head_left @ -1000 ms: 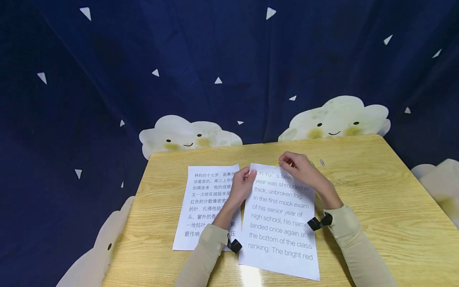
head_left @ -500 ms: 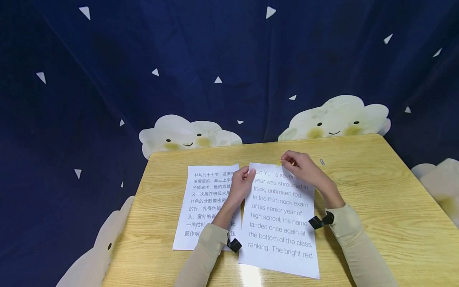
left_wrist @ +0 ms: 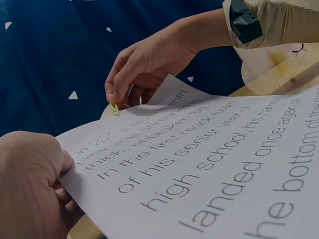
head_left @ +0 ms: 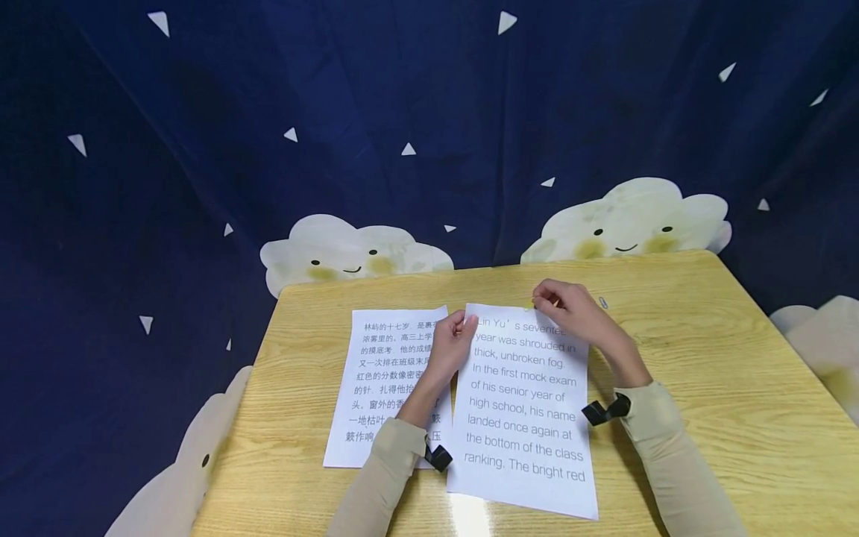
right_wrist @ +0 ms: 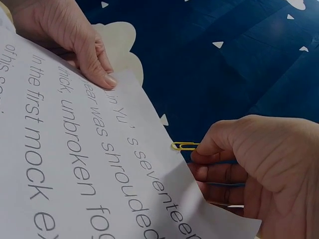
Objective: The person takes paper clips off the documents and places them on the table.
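Observation:
My left hand pinches the upper left corner of a white sheet printed in English, thumb on top. At the sheet's top edge my right hand pinches a yellow paper clip between thumb and forefinger. In the right wrist view, the clip's free end overlaps the paper's edge, beside the first printed line. The left wrist view shows the same clip under the right fingertips, with the sheet's far corner curling up near that hand. The left hand's other fingers are partly hidden beneath the paper.
A second sheet, printed in Chinese, lies on the wooden table to the left, partly under the left forearm. A blue paper clip lies behind the right hand. A dark blue curtain hangs behind the table.
My right hand has moved slightly right along the sheet's top edge with the yellow paper clip. A green clip seen earlier beside it is now hidden. The left hand has hardly moved.

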Available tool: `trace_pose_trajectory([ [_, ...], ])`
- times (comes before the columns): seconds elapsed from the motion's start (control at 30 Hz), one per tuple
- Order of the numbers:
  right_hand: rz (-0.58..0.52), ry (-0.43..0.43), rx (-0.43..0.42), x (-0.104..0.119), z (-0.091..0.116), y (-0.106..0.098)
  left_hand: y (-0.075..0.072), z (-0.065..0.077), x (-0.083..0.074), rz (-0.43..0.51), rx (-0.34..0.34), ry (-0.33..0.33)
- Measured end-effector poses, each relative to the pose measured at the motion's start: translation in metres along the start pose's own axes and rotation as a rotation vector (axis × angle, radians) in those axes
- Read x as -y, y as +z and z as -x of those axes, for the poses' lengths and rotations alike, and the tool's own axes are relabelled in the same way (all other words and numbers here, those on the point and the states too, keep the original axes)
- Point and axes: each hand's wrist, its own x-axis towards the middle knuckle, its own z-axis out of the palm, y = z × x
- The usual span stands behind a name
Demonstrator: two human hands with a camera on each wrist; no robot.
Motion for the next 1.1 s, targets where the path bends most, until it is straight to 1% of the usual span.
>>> trace_pose_trajectory([
  [0.2,0.01,0.003,-0.013,-0.002,0.002,-0.005,0.0,-0.001,0.0,-0.013,-0.014,0.011],
  [0.43,0.016,0.01,-0.011,-0.003,0.004,-0.011,0.0,-0.001,0.001,0.004,-0.021,0.005],
  [0.57,0.003,0.042,0.0,-0.002,0.005,-0.016,-0.001,-0.001,0.001,0.009,-0.031,-0.007],
  [0.73,-0.01,0.101,0.017,-0.003,0.007,-0.02,-0.001,-0.002,0.002,0.005,-0.037,-0.022],
  [0.87,-0.003,0.138,0.033,-0.006,0.007,-0.022,-0.001,-0.002,0.003,0.014,-0.036,-0.027],
  [1.1,0.028,0.176,0.052,-0.009,0.011,-0.03,-0.001,-0.002,0.003,0.007,-0.039,-0.017],
])
